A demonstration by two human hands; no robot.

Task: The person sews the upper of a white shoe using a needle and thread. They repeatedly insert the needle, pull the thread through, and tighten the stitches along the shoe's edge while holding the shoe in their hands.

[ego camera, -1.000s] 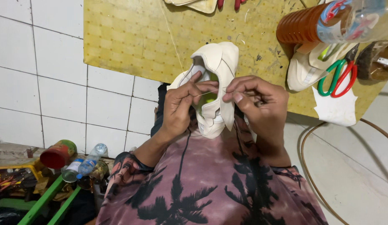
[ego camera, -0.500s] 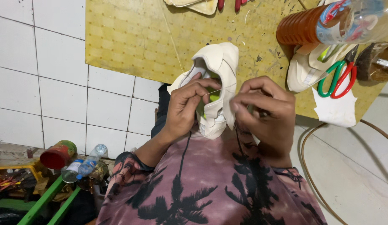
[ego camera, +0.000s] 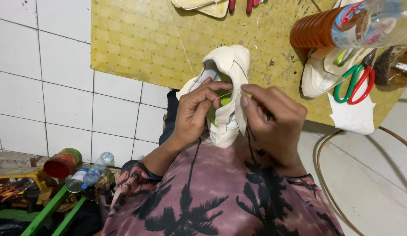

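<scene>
Cream shoe (ego camera: 227,78) stands between both hands, its long axis running away from the body over the yellow surface (ego camera: 137,39); left hand (ego camera: 195,109) grips its opening, right hand (ego camera: 273,118) pinches thread beside it.

A red-and-blue label (ego camera: 350,19) wraps the bottle (ego camera: 343,26) at top right.
</scene>
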